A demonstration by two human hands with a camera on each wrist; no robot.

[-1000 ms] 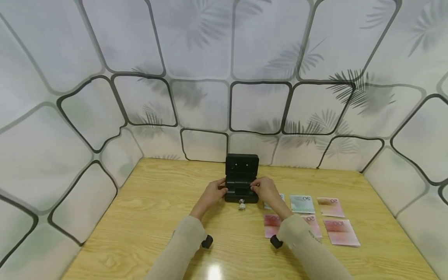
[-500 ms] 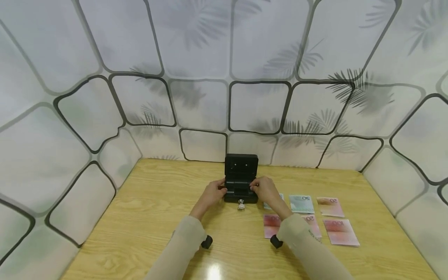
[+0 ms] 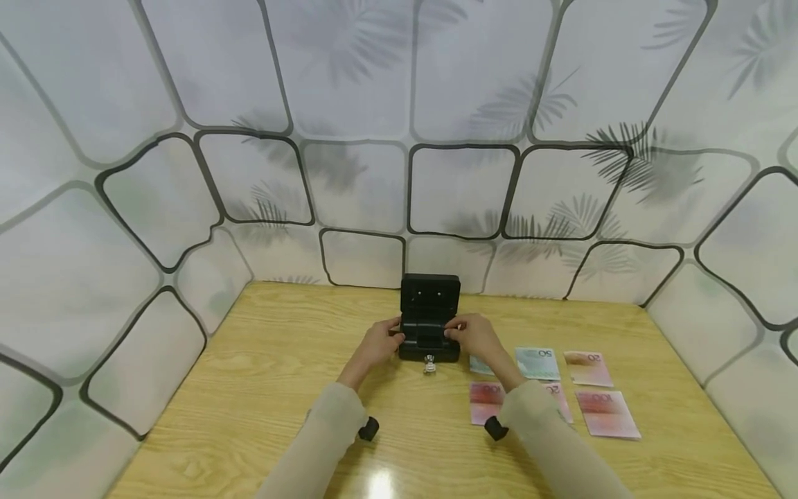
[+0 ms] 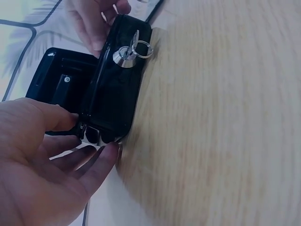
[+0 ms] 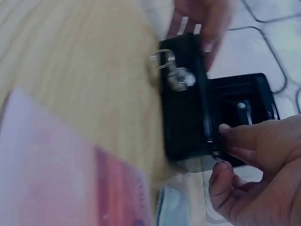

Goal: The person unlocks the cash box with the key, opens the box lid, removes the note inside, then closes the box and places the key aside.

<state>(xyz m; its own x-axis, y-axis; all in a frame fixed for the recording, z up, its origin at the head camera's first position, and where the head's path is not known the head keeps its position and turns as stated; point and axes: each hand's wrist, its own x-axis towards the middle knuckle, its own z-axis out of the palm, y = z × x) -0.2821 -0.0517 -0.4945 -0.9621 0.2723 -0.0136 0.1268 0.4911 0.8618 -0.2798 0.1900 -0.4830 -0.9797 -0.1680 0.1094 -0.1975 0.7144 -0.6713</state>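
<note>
A small black cash box [image 3: 413, 352] stands on the table with its lid [image 3: 430, 285] raised towards the wall. Keys on a ring [image 4: 141, 49] hang from the silver lock [image 4: 124, 58] in its front. My left hand [image 3: 377, 342] holds the box's left side, thumb at the top rim and fingers along the side wall. At the right side, my right hand [image 3: 476, 337] has its thumb [image 5: 226, 130] over the inner edge and bent fingers outside. In the right wrist view this hand is close to the rim, partly blurred. The box's inside is mostly hidden there.
Several banknotes lie in two rows on the right: teal 50 notes [image 3: 537, 363] and pinkish 20 [image 3: 589, 369] and 100 notes [image 3: 607, 414]. My right forearm [image 3: 530, 409] passes over some. A patterned curtain wall [image 3: 368, 258] rises directly behind the wooden table [image 3: 280, 333].
My right hand has shifted slightly at the box's right edge, and its forearm has moved a little right. The left hand, box and banknotes look unchanged.
</note>
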